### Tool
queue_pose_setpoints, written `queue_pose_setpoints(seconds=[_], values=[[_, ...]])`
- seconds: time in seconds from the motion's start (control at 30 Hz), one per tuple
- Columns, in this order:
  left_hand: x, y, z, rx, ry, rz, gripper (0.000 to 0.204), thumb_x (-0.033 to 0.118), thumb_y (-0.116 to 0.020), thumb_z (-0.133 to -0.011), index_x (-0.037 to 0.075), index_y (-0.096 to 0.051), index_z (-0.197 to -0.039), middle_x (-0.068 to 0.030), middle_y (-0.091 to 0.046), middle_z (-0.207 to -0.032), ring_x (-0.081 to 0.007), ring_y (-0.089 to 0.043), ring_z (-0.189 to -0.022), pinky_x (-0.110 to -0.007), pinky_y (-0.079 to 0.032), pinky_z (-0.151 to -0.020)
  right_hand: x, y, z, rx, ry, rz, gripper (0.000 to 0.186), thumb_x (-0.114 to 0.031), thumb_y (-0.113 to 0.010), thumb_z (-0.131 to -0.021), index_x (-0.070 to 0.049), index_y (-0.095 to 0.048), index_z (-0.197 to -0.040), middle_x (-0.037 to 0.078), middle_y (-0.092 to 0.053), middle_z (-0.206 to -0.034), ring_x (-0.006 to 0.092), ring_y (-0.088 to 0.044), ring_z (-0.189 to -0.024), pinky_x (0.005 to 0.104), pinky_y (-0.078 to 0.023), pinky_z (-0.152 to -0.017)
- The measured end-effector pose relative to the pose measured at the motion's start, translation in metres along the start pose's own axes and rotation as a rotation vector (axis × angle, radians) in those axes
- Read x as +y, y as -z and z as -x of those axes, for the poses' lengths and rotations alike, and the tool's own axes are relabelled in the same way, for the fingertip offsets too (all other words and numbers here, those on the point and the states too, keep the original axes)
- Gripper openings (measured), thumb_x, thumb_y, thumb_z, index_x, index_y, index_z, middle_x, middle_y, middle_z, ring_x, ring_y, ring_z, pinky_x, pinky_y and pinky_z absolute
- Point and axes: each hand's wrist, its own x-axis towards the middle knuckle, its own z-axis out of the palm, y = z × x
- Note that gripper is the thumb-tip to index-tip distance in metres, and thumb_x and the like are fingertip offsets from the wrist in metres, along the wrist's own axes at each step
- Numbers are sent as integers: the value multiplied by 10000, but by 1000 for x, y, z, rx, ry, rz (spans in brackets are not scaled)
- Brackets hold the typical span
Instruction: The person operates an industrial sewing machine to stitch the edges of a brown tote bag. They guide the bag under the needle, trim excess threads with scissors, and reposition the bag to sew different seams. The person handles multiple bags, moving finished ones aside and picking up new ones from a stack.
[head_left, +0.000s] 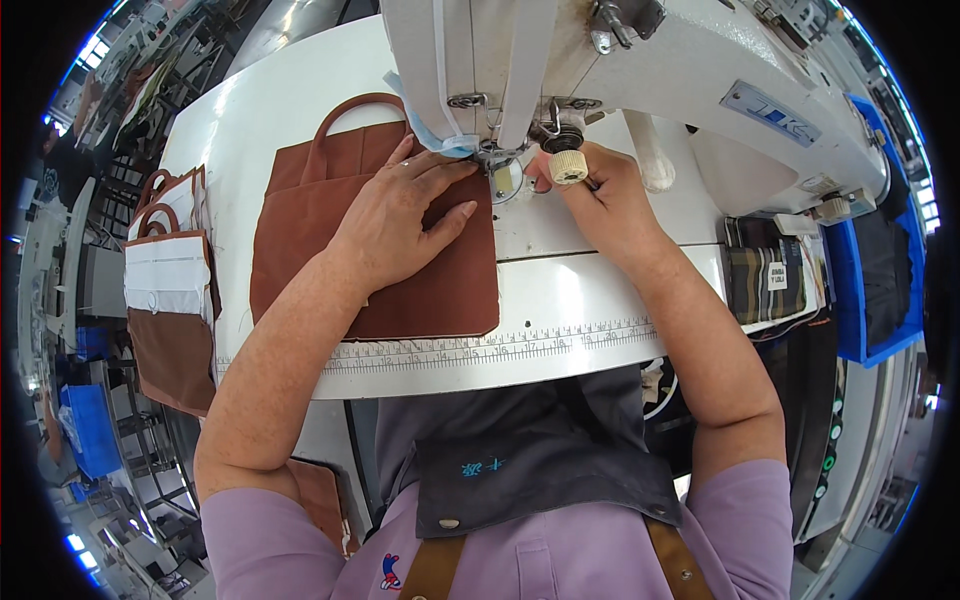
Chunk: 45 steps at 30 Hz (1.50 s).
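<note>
A reddish-brown fabric bag piece (300,250) with a looped handle (318,150) lies flat on the white sewing table (560,290). Its right edge runs beside the needle area of a white sewing machine (690,60). My left hand (400,210) rests on the fabric with fingers spread, the fingertips close to the presser foot (493,155). My right hand (612,200) is to the right of the needle, behind a cream ridged knob (568,167). Its fingers are curled together, partly hidden by the knob; a small dark bit shows at them, too little to name.
Several brown-and-white bag pieces (165,280) hang over the table's left edge. A printed ruler strip (480,350) follows the front edge. At the right sit a plaid fabric piece (765,280) and a blue bin (850,290) with dark material. Another brown piece (318,500) is below the table.
</note>
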Motion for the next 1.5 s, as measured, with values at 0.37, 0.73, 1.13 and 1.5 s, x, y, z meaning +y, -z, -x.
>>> queue_pose_setpoints(seconds=[0.37, 0.73, 1.13, 1.5], values=[[-3, -4, -3, 17, 24, 8, 401, 174, -724, -913, 2, -682, -1273, -212, -691, -1239, -417, -621, -1192, -453, -492, -1036, 2, -7, -1, 98, 264, 377, 209, -323, -691, -953, -123, -741, -991, 102, -723, -820, 333, -716, -756, 455, -578, -692], [-4, -4, -3, -3, 50, -8, 392, 165, -710, -924, 7, -675, -1281, -229, -683, -1232, -420, -622, -1183, -468, -498, -1017, 0, -9, 5, 76, 482, 375, 268, -211, -744, -880, -162, -715, -1142, 44, -724, -870, 285, -716, -720, 421, -561, -620], [-3, -3, -4, -22, 76, -11, 394, 189, -698, -940, 11, -669, -1290, -220, -685, -1225, -420, -621, -1176, -473, -493, -1011, -9, -15, 11, 17, 324, 757, 197, -265, -706, -870, -93, -684, -964, 72, -684, -828, 279, -723, -711, 432, -562, -586], [1, -2, -3, 9, -14, -194, 416, 249, -721, -922, 38, -679, -1278, -199, -689, -1238, -406, -617, -1197, -486, -433, -1109, -4, -13, 8, 13, 380, 633, 168, -294, -686, -914, -135, -690, -965, 49, -689, -822, 290, -716, -727, 452, -560, -625]])
